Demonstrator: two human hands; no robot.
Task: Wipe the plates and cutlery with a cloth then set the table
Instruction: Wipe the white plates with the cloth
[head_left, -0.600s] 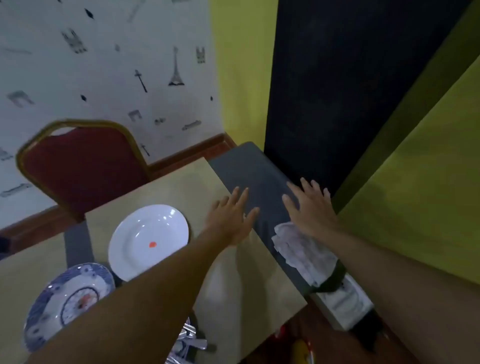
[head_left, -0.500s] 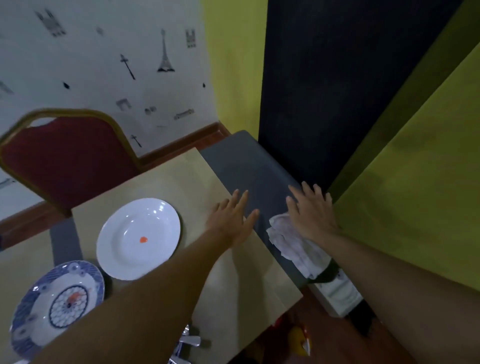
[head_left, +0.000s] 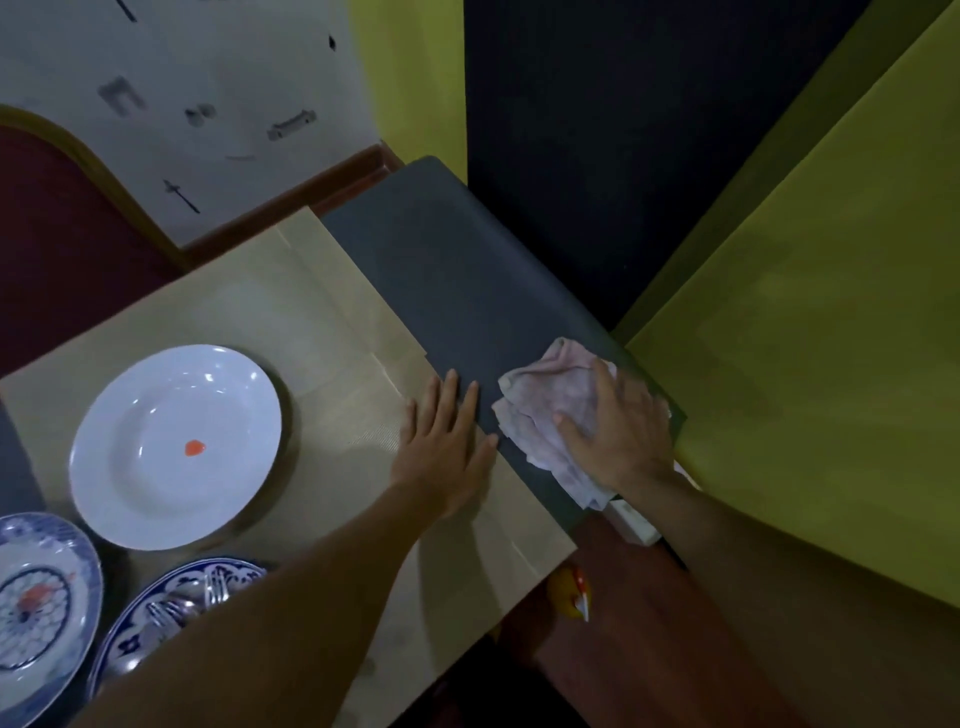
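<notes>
A crumpled pale cloth (head_left: 540, 415) lies on the dark grey table strip (head_left: 447, 280) at the right edge. My right hand (head_left: 621, 431) rests on top of it, fingers curled over the fabric. Flat on the beige placemat (head_left: 291, 322), just left of the cloth, lies my left hand (head_left: 444, 447) with fingers spread, holding nothing. A white deep plate (head_left: 171, 447) with a small orange spot sits to the left. Two blue patterned plates (head_left: 36, 597) are at the lower left; the nearer blue plate (head_left: 156, 608) carries forks (head_left: 208, 592), partly hidden by my left arm.
A red chair (head_left: 62, 244) with a gold frame stands behind the table at the upper left. A yellow wall (head_left: 810, 364) and a dark panel (head_left: 623, 130) close the right side. On the red floor below the table edge lies a yellow object (head_left: 569, 592).
My right hand has shifted onto the cloth and curled its fingers over it. The view has tilted down, bringing the blue plates and forks into sight. My left hand stays flat.
</notes>
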